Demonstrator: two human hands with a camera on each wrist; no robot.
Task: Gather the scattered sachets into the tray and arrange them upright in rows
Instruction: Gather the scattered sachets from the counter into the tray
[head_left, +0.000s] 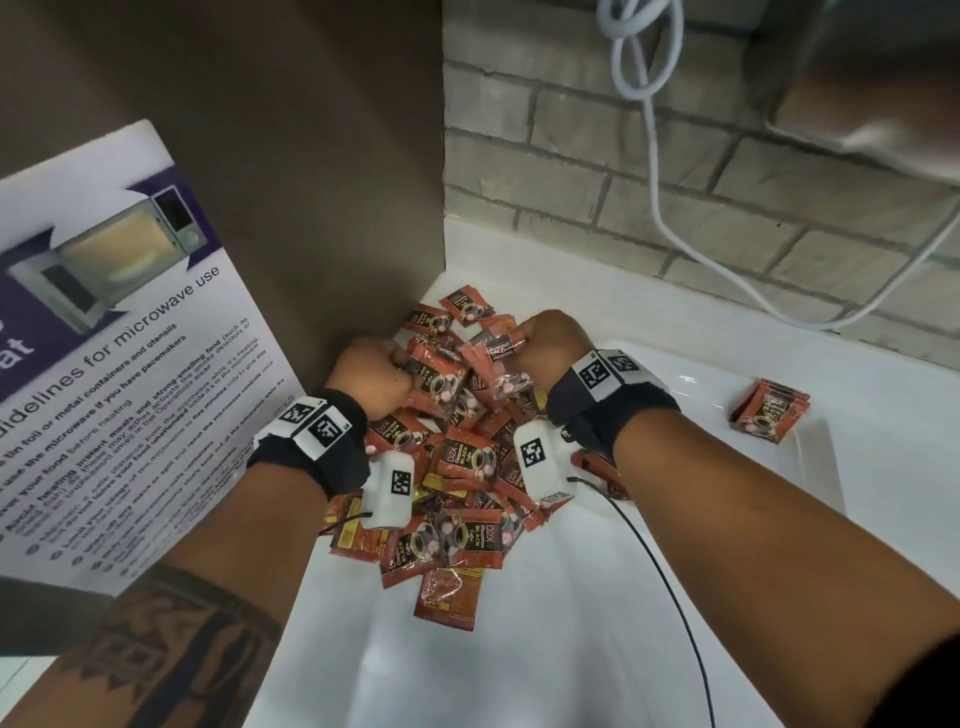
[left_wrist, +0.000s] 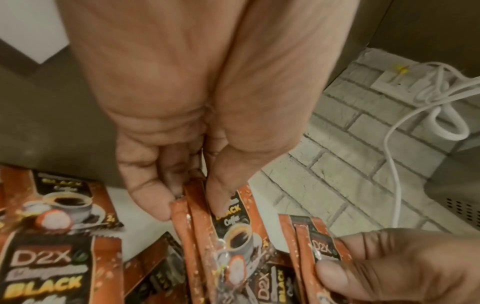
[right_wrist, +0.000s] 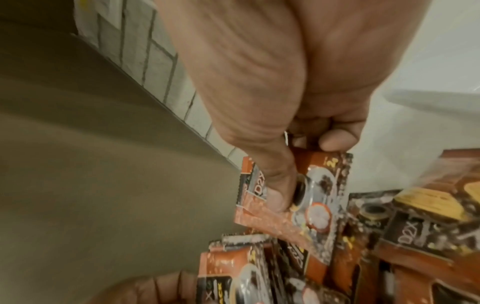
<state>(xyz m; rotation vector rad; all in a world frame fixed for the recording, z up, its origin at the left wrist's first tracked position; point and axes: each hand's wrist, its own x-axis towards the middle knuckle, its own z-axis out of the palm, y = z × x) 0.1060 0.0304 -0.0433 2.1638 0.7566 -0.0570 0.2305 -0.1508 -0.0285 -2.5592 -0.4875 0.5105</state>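
Two hands work the sachet pile (head_left: 457, 467) on the white bench (head_left: 519, 665). Your left hand (head_left: 371, 376) pinches a few upright sachets (left_wrist: 221, 232), thumb against fingers. Your right hand (head_left: 550, 343) has its grip closed on another small stack (right_wrist: 306, 195), thumb pressed on its face. A neat bundle (head_left: 771, 415) lies in the tray (head_left: 821, 467), well apart from the pile.

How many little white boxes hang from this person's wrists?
2. The left box hangs below the left wrist; the right box below the right wrist. None seems hidden.
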